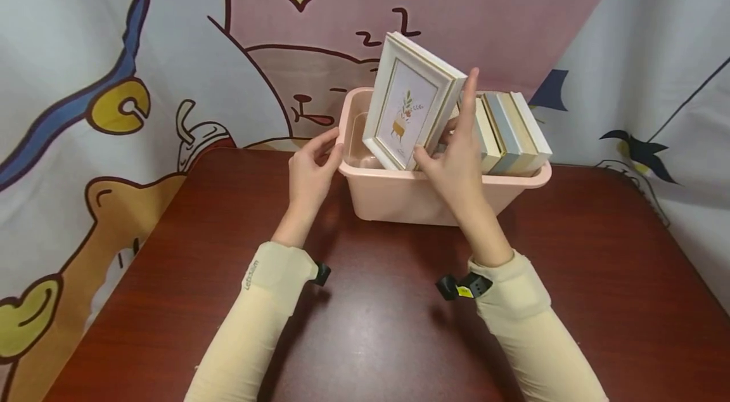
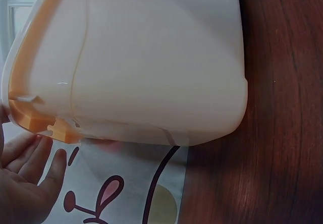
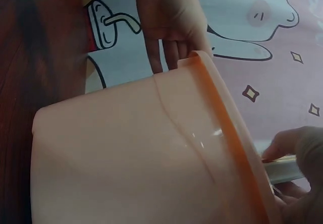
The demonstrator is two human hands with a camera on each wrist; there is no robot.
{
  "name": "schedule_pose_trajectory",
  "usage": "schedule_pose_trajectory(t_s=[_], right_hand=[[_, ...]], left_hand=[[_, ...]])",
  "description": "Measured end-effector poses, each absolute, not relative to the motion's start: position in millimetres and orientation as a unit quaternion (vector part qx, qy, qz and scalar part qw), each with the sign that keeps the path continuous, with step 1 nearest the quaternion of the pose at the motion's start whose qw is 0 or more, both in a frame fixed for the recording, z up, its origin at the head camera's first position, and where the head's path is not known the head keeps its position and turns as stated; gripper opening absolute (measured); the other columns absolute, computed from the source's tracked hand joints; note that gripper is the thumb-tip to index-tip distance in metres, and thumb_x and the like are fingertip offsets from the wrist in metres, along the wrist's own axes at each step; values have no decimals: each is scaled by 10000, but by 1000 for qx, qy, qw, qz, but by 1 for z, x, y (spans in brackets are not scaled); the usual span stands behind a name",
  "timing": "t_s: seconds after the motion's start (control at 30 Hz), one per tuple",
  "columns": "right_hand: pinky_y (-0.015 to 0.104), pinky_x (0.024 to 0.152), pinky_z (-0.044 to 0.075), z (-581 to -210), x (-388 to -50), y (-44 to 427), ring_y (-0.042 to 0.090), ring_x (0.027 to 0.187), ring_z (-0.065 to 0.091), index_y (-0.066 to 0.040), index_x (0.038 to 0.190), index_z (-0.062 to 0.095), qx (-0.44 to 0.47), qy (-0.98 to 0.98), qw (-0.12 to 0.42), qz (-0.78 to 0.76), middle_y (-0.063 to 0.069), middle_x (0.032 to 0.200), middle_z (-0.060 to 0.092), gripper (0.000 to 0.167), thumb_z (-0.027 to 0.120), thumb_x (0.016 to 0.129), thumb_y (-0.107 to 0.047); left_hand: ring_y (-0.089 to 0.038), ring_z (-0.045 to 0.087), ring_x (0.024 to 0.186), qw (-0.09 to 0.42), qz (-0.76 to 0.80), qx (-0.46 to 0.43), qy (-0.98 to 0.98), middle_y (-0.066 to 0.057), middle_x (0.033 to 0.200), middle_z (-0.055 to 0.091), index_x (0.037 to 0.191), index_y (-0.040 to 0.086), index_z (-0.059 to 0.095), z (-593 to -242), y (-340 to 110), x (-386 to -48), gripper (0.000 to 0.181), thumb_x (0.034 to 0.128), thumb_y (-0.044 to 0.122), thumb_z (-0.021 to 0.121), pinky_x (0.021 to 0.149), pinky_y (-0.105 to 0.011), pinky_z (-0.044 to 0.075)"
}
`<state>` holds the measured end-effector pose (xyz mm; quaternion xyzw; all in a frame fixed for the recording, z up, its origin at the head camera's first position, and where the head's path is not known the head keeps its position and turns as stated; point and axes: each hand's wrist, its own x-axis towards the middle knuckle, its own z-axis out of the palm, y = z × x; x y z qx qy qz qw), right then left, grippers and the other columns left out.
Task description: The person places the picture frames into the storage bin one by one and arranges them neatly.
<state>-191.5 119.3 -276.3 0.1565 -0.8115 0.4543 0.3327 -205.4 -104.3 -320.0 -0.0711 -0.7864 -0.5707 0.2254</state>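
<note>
In the head view, a white picture frame (image 1: 407, 107) with a plant print stands tilted, its lower part inside a pink plastic bin (image 1: 399, 199). My right hand (image 1: 462, 158) holds the frame by its right edge, thumb at the front and index finger pointing up; the other fingers are partly hidden behind it. At the bin's left end, my left hand (image 1: 310, 170) touches the rim with thumb and fingertips. The left wrist view shows those fingers (image 2: 43, 168) extended below the rim. In the right wrist view, the frame's edge (image 3: 285, 170) lies between thumb and fingers.
Several more frames or book-like items (image 1: 513, 136) stand upright in the bin's right half. The bin sits at the back of a dark red-brown table (image 1: 365, 326), against a cartoon-printed curtain (image 1: 456, 2).
</note>
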Motion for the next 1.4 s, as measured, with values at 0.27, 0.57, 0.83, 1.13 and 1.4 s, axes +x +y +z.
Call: schedule_pose_trajectory(t_s=[0.27,0.57,0.83,1.13,1.4], right_hand=[[270,629,439,-275,-193,113,235,752,566,-140,1570,166,169,-822,380,390,200,1129,567,938,629,764,-12],[352,664,585,-258,-189,112,273,791,675,5,1281,454,132,-822,391,392,196,962,657,536,677,800,-67],[395,654,584,-265,-187,118,266,698,696,-37,1248,591,157,-864,354,321,145,809,682,483,803,827,-145],[513,557,488,-276,-183,113,342,646,639,-40,1177,565,123,-923,299,209,130,702,655,479,813,820,-240],[555,608,520,-275,-172,114,404,713,663,-47,1118,613,100,-937,280,183,172,748,688,369,781,842,-226]], left_hand=[[-228,683,1167,226,-577,-78,-781,-133,1253,705,1276,59,678,-321,-105,-206,343,958,186,660,976,-363,574],[-228,690,1155,235,-565,-79,-787,-138,1242,709,1274,48,676,-321,-104,-207,341,959,177,659,961,-361,580],[-222,685,1166,231,-562,-72,-791,-136,1249,706,1272,46,677,-321,-104,-208,343,958,184,660,966,-361,579],[-227,681,1173,224,-567,-73,-789,-137,1258,701,1276,49,675,-321,-104,-209,345,961,189,662,967,-357,579],[-221,683,1169,220,-566,-74,-791,-135,1254,704,1280,49,672,-322,-102,-210,354,961,202,663,964,-361,581]])
